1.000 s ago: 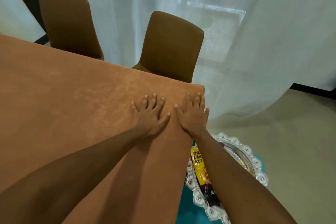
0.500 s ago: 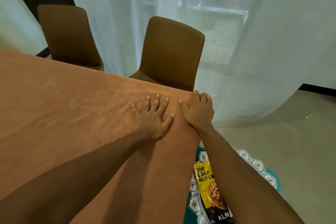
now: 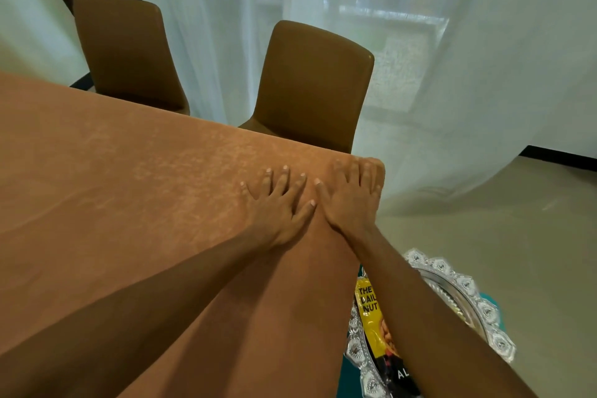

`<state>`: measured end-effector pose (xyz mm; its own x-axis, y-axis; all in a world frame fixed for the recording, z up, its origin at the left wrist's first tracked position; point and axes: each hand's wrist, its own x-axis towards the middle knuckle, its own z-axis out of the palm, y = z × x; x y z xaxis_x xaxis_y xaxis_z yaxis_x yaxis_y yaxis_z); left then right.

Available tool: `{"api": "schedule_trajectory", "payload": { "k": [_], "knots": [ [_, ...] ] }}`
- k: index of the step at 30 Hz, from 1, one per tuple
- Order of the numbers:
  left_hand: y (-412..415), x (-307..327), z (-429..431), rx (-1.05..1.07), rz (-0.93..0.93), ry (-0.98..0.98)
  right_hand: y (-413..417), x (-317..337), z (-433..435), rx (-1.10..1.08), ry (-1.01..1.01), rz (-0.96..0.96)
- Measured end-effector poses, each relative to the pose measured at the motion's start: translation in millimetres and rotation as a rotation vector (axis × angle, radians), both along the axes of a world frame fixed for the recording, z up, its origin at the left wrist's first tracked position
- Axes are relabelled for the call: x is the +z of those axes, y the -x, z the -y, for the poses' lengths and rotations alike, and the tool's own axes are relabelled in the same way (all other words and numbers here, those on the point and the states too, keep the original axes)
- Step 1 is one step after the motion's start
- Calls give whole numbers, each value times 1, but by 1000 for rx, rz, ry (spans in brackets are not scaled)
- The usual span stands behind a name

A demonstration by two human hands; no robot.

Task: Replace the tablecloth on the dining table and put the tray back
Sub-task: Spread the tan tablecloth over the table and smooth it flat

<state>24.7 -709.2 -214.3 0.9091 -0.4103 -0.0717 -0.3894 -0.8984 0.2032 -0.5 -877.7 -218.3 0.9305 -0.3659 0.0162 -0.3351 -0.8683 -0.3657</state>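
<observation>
An orange-brown tablecloth (image 3: 113, 203) covers the dining table. Both hands press flat on it near the far right corner, fingers spread. The left hand (image 3: 277, 207) lies on top and the right hand (image 3: 350, 197) reaches the corner edge, likely smoothing the cloth. The silver tray (image 3: 468, 287) sits low on the right, off the table, holding a yellow nut packet (image 3: 368, 300).

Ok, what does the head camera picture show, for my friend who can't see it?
A person's left hand and right hand press flat on a brown tablecloth near the table's corner. Two brown chairs stand behind it before white curtains; lower right, a silver tray holds a yellow nut packet.
</observation>
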Motion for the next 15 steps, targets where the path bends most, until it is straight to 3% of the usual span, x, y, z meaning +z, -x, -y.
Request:
{"api": "schedule_trajectory", "payload": {
  "k": [15],
  "knots": [
    [-33, 7, 25, 18, -32, -47, -48, 7, 23, -39, 26, -141]
  ]
}}
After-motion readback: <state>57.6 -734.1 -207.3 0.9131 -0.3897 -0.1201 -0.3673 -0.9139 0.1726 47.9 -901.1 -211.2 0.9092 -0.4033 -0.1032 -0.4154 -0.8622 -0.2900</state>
